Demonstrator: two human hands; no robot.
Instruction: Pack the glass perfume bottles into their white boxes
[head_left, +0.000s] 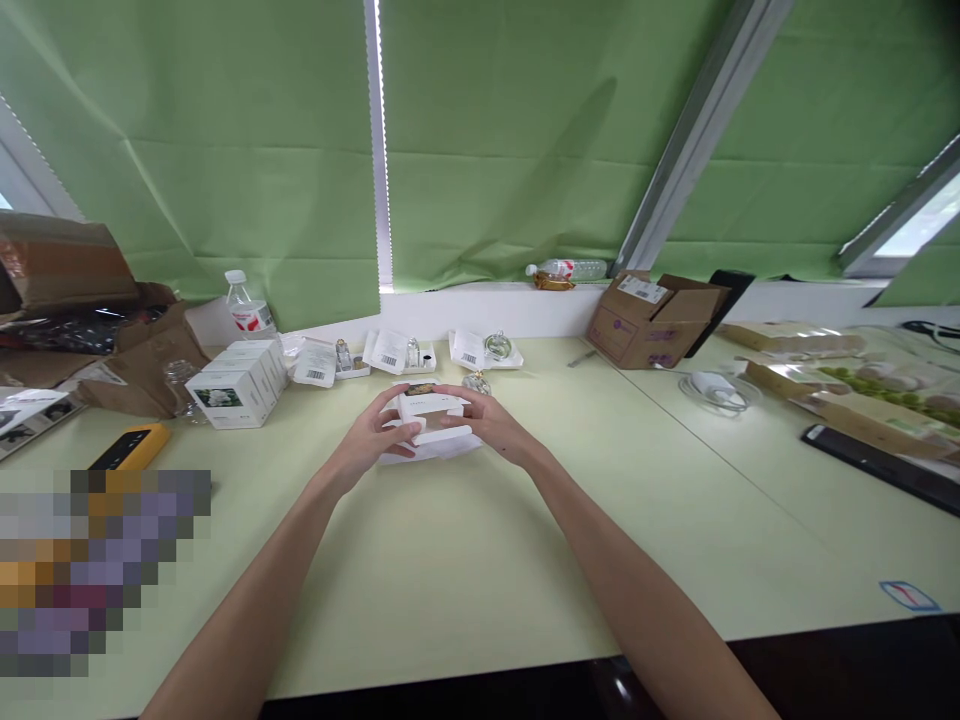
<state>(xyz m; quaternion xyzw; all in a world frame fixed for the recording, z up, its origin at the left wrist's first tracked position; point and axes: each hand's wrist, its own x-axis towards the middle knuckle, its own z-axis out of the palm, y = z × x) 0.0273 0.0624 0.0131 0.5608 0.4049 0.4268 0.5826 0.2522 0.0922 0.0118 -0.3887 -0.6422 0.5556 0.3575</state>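
Note:
Between my two hands is a small white box (431,405), low over the table, with an open side facing me. My left hand (377,432) grips its left side, fingers over the top and thumb near the opening. On the right side my right hand (491,422) is closed on the same box. A white sheet or bag (442,447) lies under it. Just behind my right hand stands a small clear glass bottle (477,381), partly hidden. Farther back, white packets with opened trays hold small glass bottles (498,346).
White boxes (238,390) stand in a row at left, beside a plastic bottle (250,308). A brown carton (652,320) is at back right, near a white charger with cable (716,388). A black bar-shaped device (881,465) lies far right. A yellow-and-black device (131,447) rests at left.

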